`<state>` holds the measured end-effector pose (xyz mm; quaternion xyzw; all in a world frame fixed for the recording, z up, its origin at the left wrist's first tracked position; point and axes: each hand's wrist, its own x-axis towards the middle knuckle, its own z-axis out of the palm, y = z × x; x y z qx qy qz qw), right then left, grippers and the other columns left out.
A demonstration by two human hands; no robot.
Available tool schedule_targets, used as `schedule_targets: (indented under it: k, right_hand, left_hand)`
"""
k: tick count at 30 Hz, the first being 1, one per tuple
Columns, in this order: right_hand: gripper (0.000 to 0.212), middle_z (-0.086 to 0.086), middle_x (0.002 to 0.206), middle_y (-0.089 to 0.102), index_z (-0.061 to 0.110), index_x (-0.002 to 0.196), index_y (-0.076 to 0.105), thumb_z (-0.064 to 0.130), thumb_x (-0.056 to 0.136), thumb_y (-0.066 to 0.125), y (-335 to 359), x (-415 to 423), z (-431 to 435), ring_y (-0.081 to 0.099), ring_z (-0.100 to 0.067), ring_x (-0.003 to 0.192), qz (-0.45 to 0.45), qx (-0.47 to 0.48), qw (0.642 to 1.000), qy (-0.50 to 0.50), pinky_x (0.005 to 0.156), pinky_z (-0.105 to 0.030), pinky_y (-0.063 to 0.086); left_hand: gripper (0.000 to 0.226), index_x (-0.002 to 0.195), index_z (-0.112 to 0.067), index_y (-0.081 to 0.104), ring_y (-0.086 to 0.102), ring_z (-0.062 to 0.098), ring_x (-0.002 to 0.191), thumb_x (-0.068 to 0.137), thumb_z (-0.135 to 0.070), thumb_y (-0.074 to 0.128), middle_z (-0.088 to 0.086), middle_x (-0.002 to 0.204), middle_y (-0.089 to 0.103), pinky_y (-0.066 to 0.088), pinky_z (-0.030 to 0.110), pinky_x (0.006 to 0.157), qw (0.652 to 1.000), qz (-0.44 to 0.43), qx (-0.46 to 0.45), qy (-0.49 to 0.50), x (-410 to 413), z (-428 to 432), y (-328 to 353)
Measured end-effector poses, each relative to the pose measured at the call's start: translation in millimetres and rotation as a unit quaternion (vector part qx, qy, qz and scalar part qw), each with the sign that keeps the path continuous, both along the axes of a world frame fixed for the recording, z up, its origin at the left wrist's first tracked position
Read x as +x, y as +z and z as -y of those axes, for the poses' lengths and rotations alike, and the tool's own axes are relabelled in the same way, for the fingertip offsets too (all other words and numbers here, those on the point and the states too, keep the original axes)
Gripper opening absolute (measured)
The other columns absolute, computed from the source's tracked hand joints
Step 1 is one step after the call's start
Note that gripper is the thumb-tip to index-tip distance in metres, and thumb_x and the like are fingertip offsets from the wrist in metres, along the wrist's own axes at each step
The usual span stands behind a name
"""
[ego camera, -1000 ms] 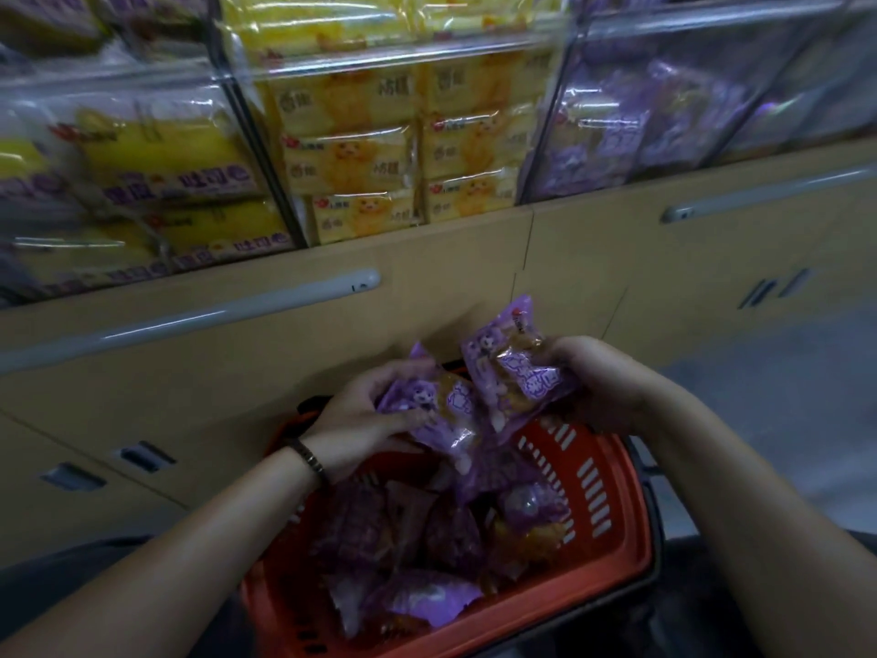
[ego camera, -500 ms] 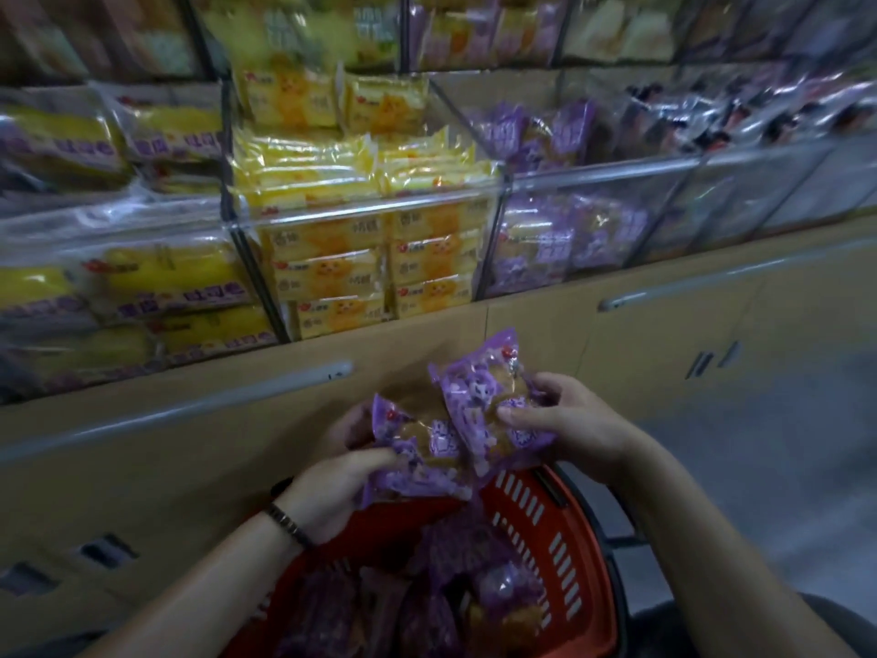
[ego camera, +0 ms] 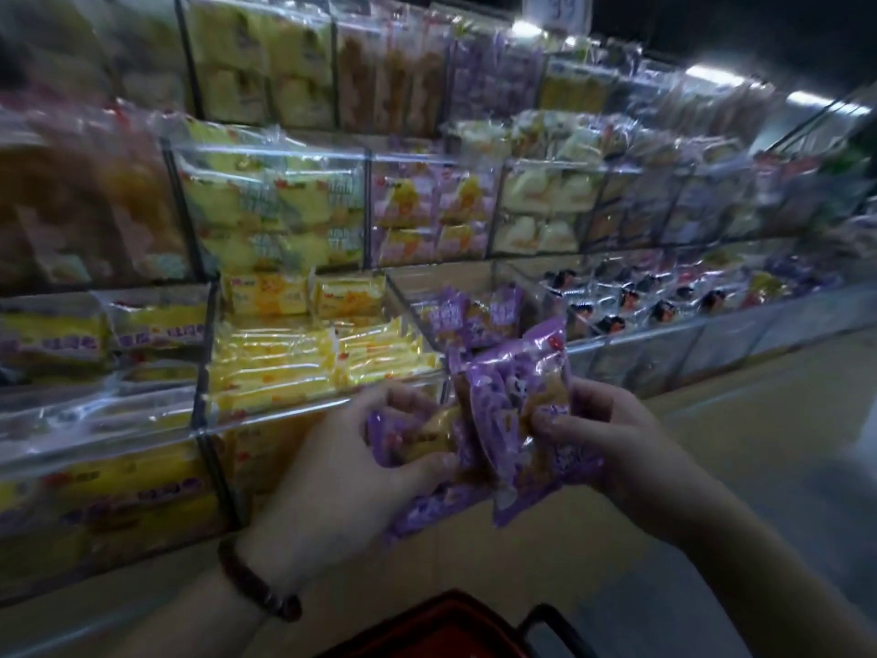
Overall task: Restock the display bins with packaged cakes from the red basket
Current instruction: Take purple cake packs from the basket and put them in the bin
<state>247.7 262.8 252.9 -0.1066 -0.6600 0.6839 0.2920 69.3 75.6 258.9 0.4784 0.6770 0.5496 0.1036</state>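
Observation:
Both hands hold a bunch of purple packaged cakes (ego camera: 503, 410) in front of the clear display bins. My left hand (ego camera: 346, 463) grips the lower left packs, and my right hand (ego camera: 612, 434) pinches the right side of the bunch. Just behind the bunch is a clear bin (ego camera: 479, 315) that holds a few matching purple packs. Only the rim of the red basket (ego camera: 451, 624) shows, at the bottom edge below my hands.
Clear acrylic bins in tiers fill the shelf. Yellow cake packs (ego camera: 308, 363) sit left of the purple bin, black-and-white packs (ego camera: 640, 301) to its right. A beige cabinet front (ego camera: 522, 553) runs under the bins. Grey floor (ego camera: 783, 467) lies to the right.
Both hands have lifted the purple packs up from the basket to the height of the lower bins. The view has tilted upward, so the basket has dropped almost out of sight.

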Motion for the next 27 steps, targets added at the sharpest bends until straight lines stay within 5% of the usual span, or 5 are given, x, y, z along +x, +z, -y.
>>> schedule_targets:
  k: [5,10,13,18,27]
  right_hand:
    - [0.036,-0.019,0.111,0.075,0.006,0.126,0.066,0.009,0.09,0.069,72,-8,-34,0.076,-0.031,0.093,-0.071,0.131,0.987,-0.057,0.072,-0.04,0.064]
    - [0.039,-0.015,0.114,0.074,0.027,0.122,0.069,0.009,0.089,0.08,119,-40,-83,0.077,-0.035,0.097,0.042,0.288,0.944,-0.157,0.083,-0.06,0.063]
    - [0.038,-0.001,0.109,0.071,0.037,0.111,0.07,0.017,0.083,0.085,131,-71,-114,0.073,-0.022,0.089,0.136,0.447,0.853,-0.232,0.076,-0.046,0.065]
    - [0.038,0.016,0.11,0.064,0.045,0.12,0.066,0.036,0.086,0.08,124,-119,-149,0.056,-0.014,0.112,0.28,0.631,0.684,-0.237,0.104,-0.046,0.035]
    - [0.049,-0.006,0.149,0.05,0.045,0.144,0.056,0.054,0.096,0.065,74,-186,-176,0.041,-0.031,0.143,0.417,0.681,0.564,-0.209,0.106,-0.044,0.044]
  left_hand:
    - [0.038,0.101,-0.033,0.075,0.076,0.008,0.066,0.07,-0.025,0.096,-0.014,0.082,0.079,0.06,0.024,0.063,0.988,-0.126,0.087,0.014,-33,-35,80]
    - [0.04,0.109,-0.027,0.074,0.078,0.028,0.086,0.075,-0.013,0.091,0.006,0.1,0.079,0.067,0.037,0.07,0.992,-0.047,0.113,0.001,-98,-94,120]
    - [0.043,0.111,-0.031,0.073,0.078,0.018,0.091,0.074,-0.016,0.089,0.002,0.117,0.075,0.065,0.031,0.069,0.992,-0.034,0.122,0.007,-132,-126,119]
    - [0.04,0.104,-0.038,0.071,0.074,0.009,0.088,0.072,-0.024,0.09,-0.006,0.116,0.073,0.063,0.026,0.063,0.983,-0.05,0.163,0.061,-162,-156,79]
    - [0.043,0.109,-0.031,0.07,0.077,0.013,0.081,0.072,-0.023,0.09,-0.004,0.1,0.077,0.065,0.031,0.062,0.985,-0.059,0.16,0.012,-169,-167,69]
